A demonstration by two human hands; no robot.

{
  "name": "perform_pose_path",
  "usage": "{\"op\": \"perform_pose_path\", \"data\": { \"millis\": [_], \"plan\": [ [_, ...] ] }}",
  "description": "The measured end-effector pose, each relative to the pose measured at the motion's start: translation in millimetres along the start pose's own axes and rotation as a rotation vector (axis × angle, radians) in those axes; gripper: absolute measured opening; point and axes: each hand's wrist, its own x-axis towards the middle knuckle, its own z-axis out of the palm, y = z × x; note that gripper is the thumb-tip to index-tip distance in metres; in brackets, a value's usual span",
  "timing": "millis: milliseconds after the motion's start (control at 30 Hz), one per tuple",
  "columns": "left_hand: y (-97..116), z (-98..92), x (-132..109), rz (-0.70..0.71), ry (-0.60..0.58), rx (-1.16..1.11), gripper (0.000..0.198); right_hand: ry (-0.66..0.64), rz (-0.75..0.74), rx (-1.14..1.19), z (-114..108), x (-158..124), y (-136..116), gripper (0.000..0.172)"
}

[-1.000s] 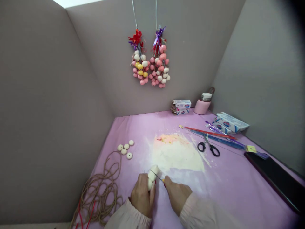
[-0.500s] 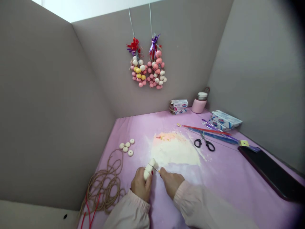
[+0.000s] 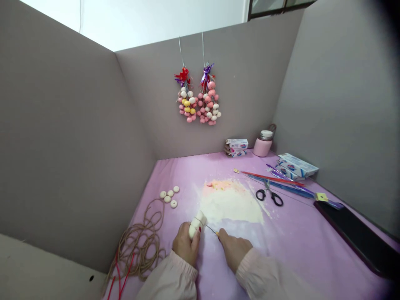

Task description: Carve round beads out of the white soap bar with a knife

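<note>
My left hand (image 3: 186, 241) is closed around a white bar (image 3: 197, 224) that looks like soap, with grooves cut across it. In my right hand (image 3: 234, 248) is a small knife (image 3: 212, 229) with a thin blade and a bit of yellow handle showing. The blade's tip points at the right side of the bar, close to it; whether it touches, I cannot tell. Just beyond my hands lies a wide patch of white shavings (image 3: 231, 205), pinkish along its far edge. Several round white beads (image 3: 167, 199) with holes lie beyond my left hand.
Tangled brown cord (image 3: 137, 246) and red strands lie at left. On the right are black-handled scissors (image 3: 268, 195), coloured ribbons (image 3: 284, 184), a dark tray-like slab (image 3: 350, 237), boxes (image 3: 296, 164) and a pink jar (image 3: 262, 145). Bead bunches (image 3: 200, 102) hang on the back panel.
My right hand has drawn the knife back to the right, out of the groove in the bar. My left hand keeps its hold. The view has tilted up slightly.
</note>
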Motion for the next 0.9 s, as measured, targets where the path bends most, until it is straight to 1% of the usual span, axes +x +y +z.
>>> {"op": "perform_pose_path", "data": {
  "millis": [167,300,633,767,900],
  "plan": [
    [-0.5,0.1,0.7,-0.009,-0.02,-0.009,0.023,0.054,-0.029,-0.001,-0.9,7.0,-4.0,0.023],
    [0.2,-0.3,1.5,-0.041,-0.048,-0.026,0.024,0.062,-0.054,-0.005,-0.7,16.0,-7.6,0.02],
    [2.9,-1.5,2.2,-0.071,-0.052,-0.048,0.025,0.0,-0.092,0.001,4.6,25.7,-3.4,0.022],
    [3.1,-2.6,3.3,-0.072,-0.049,-0.036,0.025,-0.044,-0.092,-0.011,1.9,27.0,-2.0,0.021],
    [2.6,-2.4,3.6,-0.071,-0.048,-0.018,0.026,-0.052,-0.086,-0.019,-2.4,25.2,-5.2,0.02]
  ]
}}
